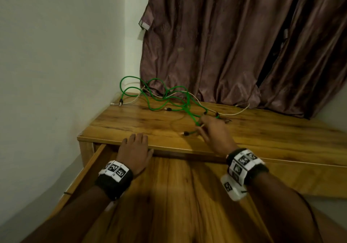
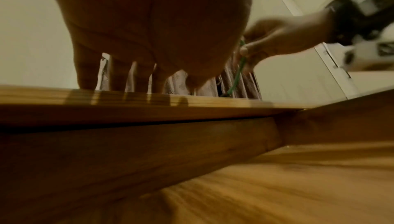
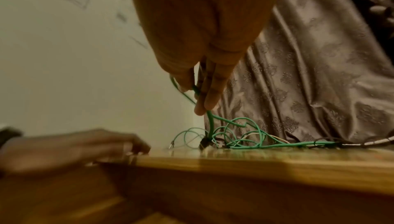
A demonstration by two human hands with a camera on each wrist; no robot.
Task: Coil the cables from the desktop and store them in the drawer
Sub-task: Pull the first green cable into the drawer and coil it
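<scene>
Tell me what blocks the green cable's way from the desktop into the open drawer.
Nothing solid: the wooden drawer lies open below the right hand pinching the green cable. But a white cable is tangled with it, and the left hand rests on the desktop edge.

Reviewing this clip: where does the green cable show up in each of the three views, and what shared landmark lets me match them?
Head: the green cable tangles at the desktop's back, centre frame, one end pinched by the right hand.
Left wrist: only a thin strand hanging below the right hand, right of centre.
Right wrist: centre frame, running from the fingers down to the desktop.
Shared landmark: the brown curtain behind the desk.
</scene>
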